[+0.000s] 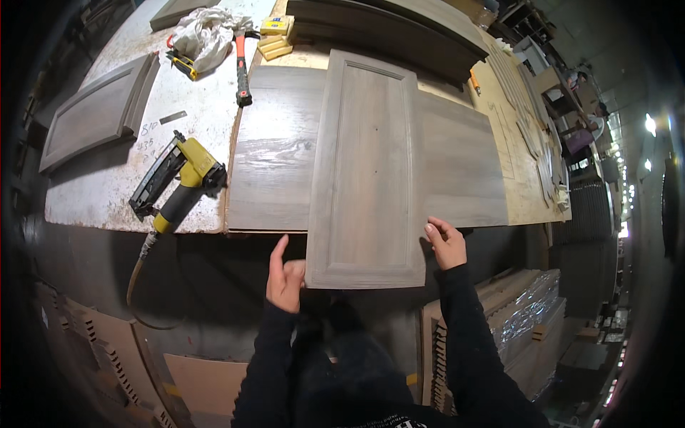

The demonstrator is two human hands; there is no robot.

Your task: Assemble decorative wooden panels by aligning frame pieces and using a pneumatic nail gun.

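Note:
A grey-brown wooden cabinet door (pixel 372 164) with a recessed panel lies lengthwise before me, its near end jutting past the table edge. At its lower left edge is my left hand (pixel 285 282), index finger stretched out and the other fingers curled against the door. My right hand (pixel 447 246) is at the right edge, fingers bent in and thumb close to them. Whether anything is pinched there is too small to tell. Beneath the door, a wider flat grey-brown wood panel (pixel 275 157) shows on both sides.
On the white tabletop (pixel 85 203) at left lie a yellow-black nail gun (pixel 189 175) with a hose, a hammer (pixel 241 71) and stacked cabinet doors (pixel 100 114). Dark wood pieces (pixel 385 43) lie at the back. Plastic-wrapped panels (pixel 524 321) stand below right.

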